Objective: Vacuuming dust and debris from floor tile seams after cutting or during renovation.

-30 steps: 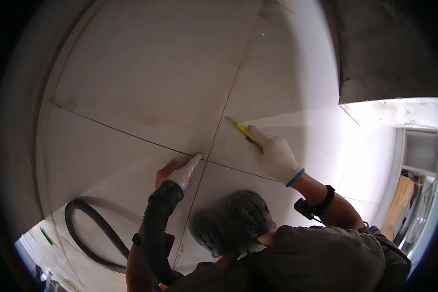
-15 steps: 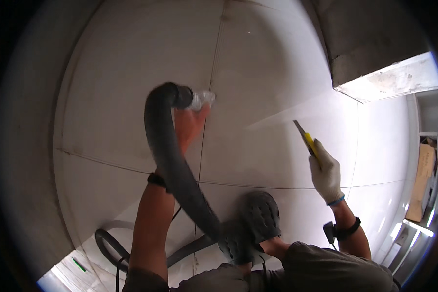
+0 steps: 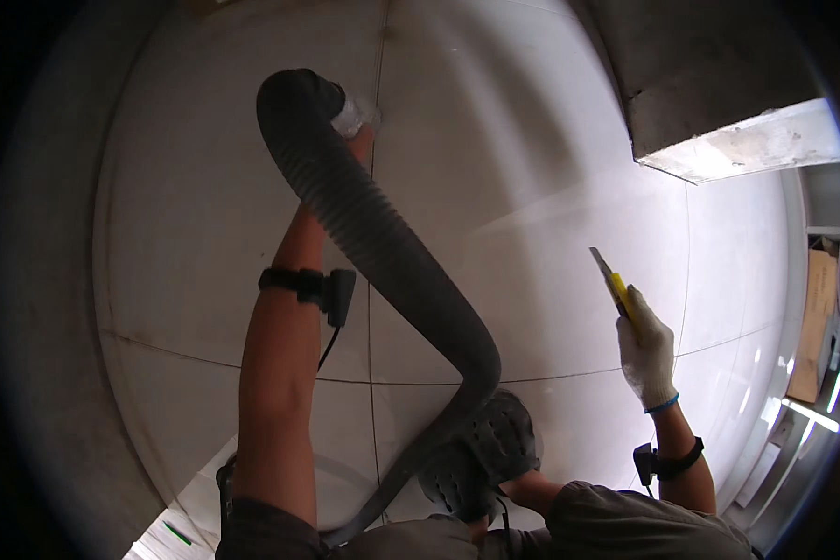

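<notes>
My left hand (image 3: 362,142) is stretched far out over the tiled floor, closed around the clear nozzle (image 3: 347,118) of a thick dark vacuum hose (image 3: 383,238). Most of its fingers are hidden behind the nozzle and hose. The nozzle's end is close to a joint line (image 3: 379,70) between two tiles. From the nozzle the ribbed hose bends back over my forearm and down past my feet. Off to the right, my right hand (image 3: 646,350) wears a white knit glove and grips a yellow utility knife (image 3: 617,290). Its blade is out, pointing up and away from me, apart from the floor.
Dark perforated clogs (image 3: 504,434) on my feet stand beside the hose. A dark block with a pale lower face (image 3: 742,149) juts in at the upper right. Cardboard (image 3: 814,322) leans among items at the far right. A green pen-like object (image 3: 177,534) lies at lower left.
My left hand has pushed farther away along the joint line, drawing the nozzle and hose forward. My right hand with the knife has shifted slightly right and nearer.
</notes>
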Demonstrator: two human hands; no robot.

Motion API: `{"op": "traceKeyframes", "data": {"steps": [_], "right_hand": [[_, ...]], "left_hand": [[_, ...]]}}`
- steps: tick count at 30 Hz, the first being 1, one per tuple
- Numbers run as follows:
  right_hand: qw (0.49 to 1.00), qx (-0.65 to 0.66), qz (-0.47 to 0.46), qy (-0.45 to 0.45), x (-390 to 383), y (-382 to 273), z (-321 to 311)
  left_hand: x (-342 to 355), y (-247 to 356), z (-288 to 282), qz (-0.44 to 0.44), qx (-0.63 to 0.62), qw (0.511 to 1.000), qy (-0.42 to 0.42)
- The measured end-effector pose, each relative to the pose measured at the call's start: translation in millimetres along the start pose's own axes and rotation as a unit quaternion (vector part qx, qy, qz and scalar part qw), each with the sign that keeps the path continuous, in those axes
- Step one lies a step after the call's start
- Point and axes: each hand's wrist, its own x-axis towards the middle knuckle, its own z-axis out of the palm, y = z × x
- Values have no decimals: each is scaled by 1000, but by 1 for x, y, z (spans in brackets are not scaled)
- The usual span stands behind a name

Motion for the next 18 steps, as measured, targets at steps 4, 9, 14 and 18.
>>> {"op": "traceKeyframes", "data": {"steps": [4, 9, 14, 18], "right_hand": [[998, 37, -48, -4, 16, -20, 8], [990, 72, -95, -79, 67, -79, 47], [980, 20, -175, -96, 168, -167, 107], [973, -50, -177, -142, 278, -186, 160]], "left_hand": [[-82, 21, -16, -6, -76, 996, -38], [-197, 45, -71, 19, 6, 1000, -23], [-231, 109, -133, -469, -217, 844, -148], [-228, 171, -157, -413, -191, 887, -86]]}}
